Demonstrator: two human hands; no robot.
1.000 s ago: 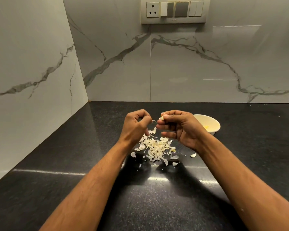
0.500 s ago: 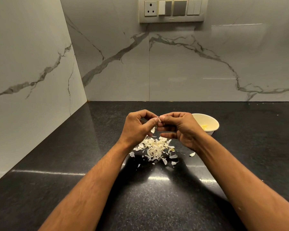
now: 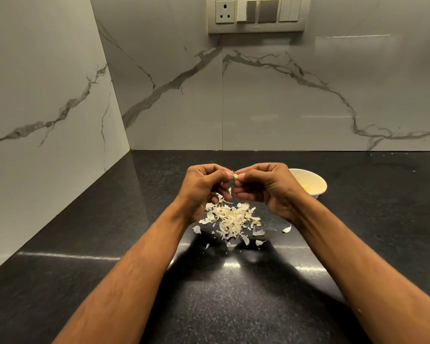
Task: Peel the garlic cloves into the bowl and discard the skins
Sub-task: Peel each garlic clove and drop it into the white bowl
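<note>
Mid-peel: both hands up over the counter (image 3: 85, 281), left hand (image 3: 204, 186) and right hand (image 3: 263, 187) curled fingertip to fingertip, pinching one garlic clove (image 3: 234, 177) between them. Hard to tell which held clove and which skin. Below, heaped skins (image 3: 230, 220); just right, the bowl (image 3: 315, 181), yellowish bits inside. Next, probably: strip the last skin, then across to the bowl.

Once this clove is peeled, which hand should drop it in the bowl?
Right hand, probably. The bowl sits just behind it on that side, and its fingers already pinch the garlic clove. The left hand would have to cross over.
</note>
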